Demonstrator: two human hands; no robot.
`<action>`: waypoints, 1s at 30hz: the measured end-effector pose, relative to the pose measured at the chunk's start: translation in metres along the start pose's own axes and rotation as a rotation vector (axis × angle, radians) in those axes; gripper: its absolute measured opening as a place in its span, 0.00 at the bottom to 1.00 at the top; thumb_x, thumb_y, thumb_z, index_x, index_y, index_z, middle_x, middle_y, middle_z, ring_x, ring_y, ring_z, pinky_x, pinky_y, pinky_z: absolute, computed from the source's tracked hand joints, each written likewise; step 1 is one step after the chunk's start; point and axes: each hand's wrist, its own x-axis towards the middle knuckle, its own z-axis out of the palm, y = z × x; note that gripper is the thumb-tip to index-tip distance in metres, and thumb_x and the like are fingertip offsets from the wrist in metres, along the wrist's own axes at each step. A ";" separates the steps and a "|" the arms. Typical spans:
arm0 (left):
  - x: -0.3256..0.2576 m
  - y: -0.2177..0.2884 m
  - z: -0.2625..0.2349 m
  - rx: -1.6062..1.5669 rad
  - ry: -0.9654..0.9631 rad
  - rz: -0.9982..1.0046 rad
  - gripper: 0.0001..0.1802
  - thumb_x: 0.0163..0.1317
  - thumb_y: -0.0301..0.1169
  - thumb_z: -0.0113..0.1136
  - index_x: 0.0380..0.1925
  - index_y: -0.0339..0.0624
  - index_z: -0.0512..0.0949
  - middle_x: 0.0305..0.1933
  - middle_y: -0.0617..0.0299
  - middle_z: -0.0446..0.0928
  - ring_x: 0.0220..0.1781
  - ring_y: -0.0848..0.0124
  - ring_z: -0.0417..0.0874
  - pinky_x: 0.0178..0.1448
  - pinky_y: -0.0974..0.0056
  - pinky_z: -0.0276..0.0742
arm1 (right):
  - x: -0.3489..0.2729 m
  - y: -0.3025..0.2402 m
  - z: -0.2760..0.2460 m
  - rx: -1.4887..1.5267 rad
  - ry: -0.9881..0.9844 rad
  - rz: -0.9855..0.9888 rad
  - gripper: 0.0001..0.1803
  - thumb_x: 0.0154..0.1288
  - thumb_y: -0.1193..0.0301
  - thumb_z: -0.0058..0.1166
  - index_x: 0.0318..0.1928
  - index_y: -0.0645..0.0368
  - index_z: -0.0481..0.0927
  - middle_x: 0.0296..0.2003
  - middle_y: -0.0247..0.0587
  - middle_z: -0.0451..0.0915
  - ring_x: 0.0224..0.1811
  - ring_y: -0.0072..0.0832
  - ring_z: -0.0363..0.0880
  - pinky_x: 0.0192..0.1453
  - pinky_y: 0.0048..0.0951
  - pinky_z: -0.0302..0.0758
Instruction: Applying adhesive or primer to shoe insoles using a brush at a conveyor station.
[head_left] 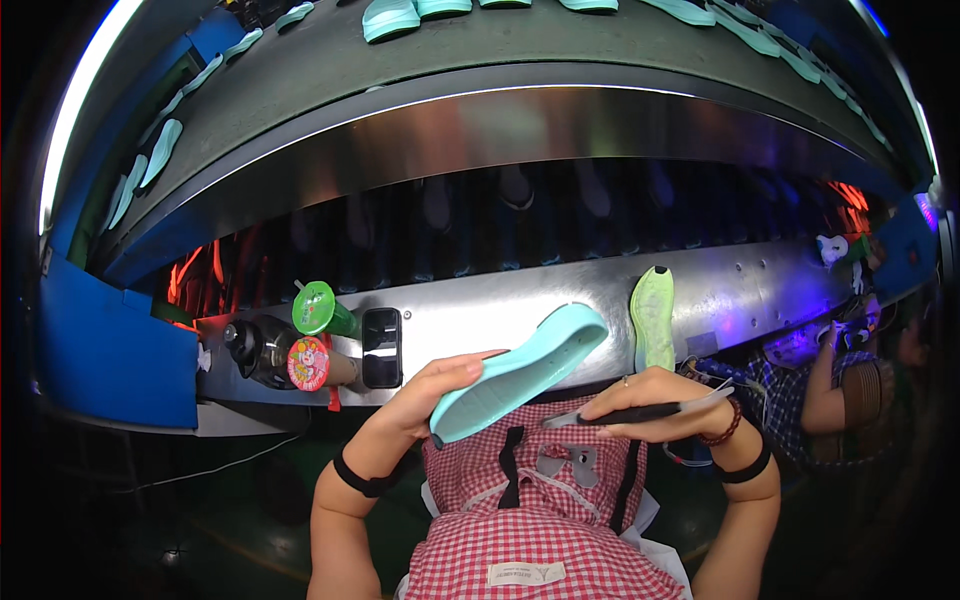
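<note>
A light turquoise shoe sole (520,375) is tilted in front of me, its hollow side facing up. My left hand (440,390) grips it along its left edge, near the lower end with the small dark tip. In my right hand (645,400) lies a slim pen-like tool (655,412) with a black grip, a pale narrow tip and a translucent rear end. Its tip points left, apart from the sole. I cannot make out its exact kind. A yellow-green sole (653,315) rests on the metal ledge (480,310) beyond my right hand.
On the ledge at left stand a dark bottle (262,350), a green-lidded cup (318,308), a pink-lidded cup (310,363) and a black tray (382,345). Turquoise soles (390,18) line the conveyor belt (300,70) above. Another person's arm (825,385) shows at right.
</note>
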 end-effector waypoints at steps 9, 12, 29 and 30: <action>0.026 -0.023 0.014 -0.084 0.037 0.110 0.26 0.62 0.37 0.45 0.55 0.30 0.61 0.53 0.49 0.68 0.52 0.66 0.72 0.55 0.65 0.68 | 0.055 -0.008 0.037 0.352 0.444 0.205 0.07 0.53 0.73 0.52 0.29 0.65 0.78 0.23 0.42 0.77 0.25 0.24 0.75 0.29 0.22 0.70; 0.031 -0.028 0.010 -0.086 0.075 0.175 0.26 0.62 0.37 0.44 0.56 0.30 0.61 0.51 0.51 0.69 0.51 0.67 0.71 0.54 0.66 0.67 | 0.062 -0.004 0.039 0.314 0.457 0.279 0.07 0.55 0.74 0.51 0.30 0.67 0.76 0.22 0.38 0.78 0.23 0.18 0.77 0.27 0.18 0.73; 0.042 -0.047 0.004 0.018 0.286 0.326 0.26 0.62 0.36 0.44 0.56 0.30 0.61 0.52 0.54 0.68 0.52 0.71 0.69 0.55 0.69 0.63 | 0.068 0.012 0.047 -0.167 0.793 0.073 0.03 0.51 0.76 0.53 0.27 0.63 0.77 0.24 0.44 0.77 0.26 0.35 0.76 0.31 0.28 0.72; 0.042 -0.045 0.006 -0.035 0.283 0.334 0.26 0.62 0.35 0.44 0.57 0.30 0.60 0.53 0.54 0.68 0.53 0.71 0.69 0.55 0.69 0.64 | 0.068 0.013 0.049 -0.200 0.837 0.046 0.02 0.50 0.77 0.53 0.27 0.62 0.76 0.26 0.45 0.77 0.27 0.38 0.76 0.31 0.29 0.73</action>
